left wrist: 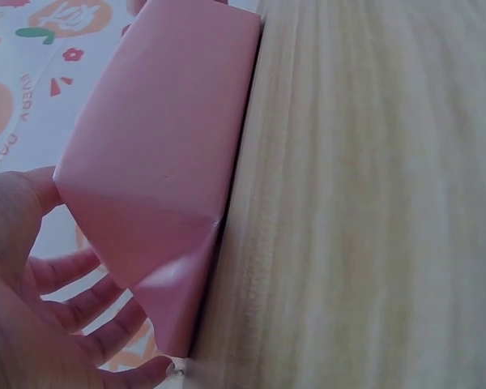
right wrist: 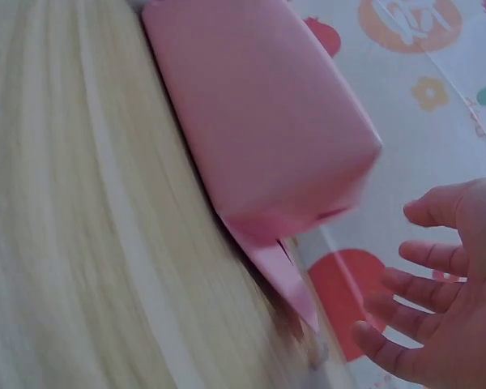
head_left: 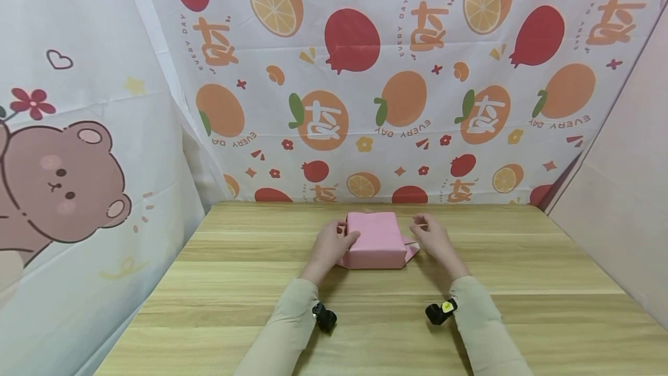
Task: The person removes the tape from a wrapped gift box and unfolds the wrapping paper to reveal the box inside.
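A box wrapped in pink paper (head_left: 373, 231) lies flat on the wooden table, smooth on its top and front. Folded paper flaps stick out low at both ends, the left flap (left wrist: 174, 304) and the right flap (right wrist: 279, 275). At the left end is my left hand (head_left: 331, 242), its thumb at the box's top edge. The other fingers (left wrist: 113, 328) extend loosely beside that end's folded paper. My right hand (head_left: 430, 237) is apart from the right end, just past the flap, with fingers loosely bent and nothing between them. Part of the box's far side is hidden.
The wood-grain table (head_left: 235, 306) runs back to a white cloth printed with fruit (head_left: 352, 39). A bear-print cloth (head_left: 62, 184) hangs on the left and a plain pale one (head_left: 631, 190) on the right. Small black cameras (head_left: 326, 318) sit at both wrists.
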A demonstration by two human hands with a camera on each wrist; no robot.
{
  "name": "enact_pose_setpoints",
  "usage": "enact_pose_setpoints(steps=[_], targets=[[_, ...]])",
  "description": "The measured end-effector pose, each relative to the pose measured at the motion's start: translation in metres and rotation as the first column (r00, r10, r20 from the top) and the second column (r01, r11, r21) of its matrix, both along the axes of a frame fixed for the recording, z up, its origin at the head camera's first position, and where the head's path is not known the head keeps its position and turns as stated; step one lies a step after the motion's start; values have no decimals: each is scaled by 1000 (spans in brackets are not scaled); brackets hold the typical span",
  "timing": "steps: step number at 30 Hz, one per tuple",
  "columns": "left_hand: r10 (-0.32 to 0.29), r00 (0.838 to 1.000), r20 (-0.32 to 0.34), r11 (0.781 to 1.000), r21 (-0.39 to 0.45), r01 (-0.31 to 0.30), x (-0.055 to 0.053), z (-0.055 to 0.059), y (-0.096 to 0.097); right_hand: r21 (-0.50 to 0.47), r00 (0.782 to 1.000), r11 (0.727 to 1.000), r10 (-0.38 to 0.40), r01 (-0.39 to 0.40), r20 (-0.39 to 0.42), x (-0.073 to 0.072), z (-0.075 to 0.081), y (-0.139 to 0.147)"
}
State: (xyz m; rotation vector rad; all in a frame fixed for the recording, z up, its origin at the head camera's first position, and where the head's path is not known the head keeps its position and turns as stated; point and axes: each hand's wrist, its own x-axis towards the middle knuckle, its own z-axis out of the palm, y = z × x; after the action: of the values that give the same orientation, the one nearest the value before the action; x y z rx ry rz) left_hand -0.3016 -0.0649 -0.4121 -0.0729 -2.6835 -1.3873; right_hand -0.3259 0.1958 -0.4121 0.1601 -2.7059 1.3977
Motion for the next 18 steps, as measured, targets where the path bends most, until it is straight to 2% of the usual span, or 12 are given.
enact_pose_setpoints(steps=[4,10,14,18], targets=[[-7,1000,-27,1000,-30,6,0,3,0,16,999,999,48,-48,-26,-2,0,-9],[-31,998,-57,989,-145,22,-4,9,3,110,993,990,93,-86,-66,-7,-2,-21],[-39,998,-49,966,-258,25,-10,15,5,160,990,979,134,-125,-46,-15,-2,-30],[-66,997,-31,932,-358,50,-22,18,7,206,989,969,146,-136,-31,-25,-2,-36]])
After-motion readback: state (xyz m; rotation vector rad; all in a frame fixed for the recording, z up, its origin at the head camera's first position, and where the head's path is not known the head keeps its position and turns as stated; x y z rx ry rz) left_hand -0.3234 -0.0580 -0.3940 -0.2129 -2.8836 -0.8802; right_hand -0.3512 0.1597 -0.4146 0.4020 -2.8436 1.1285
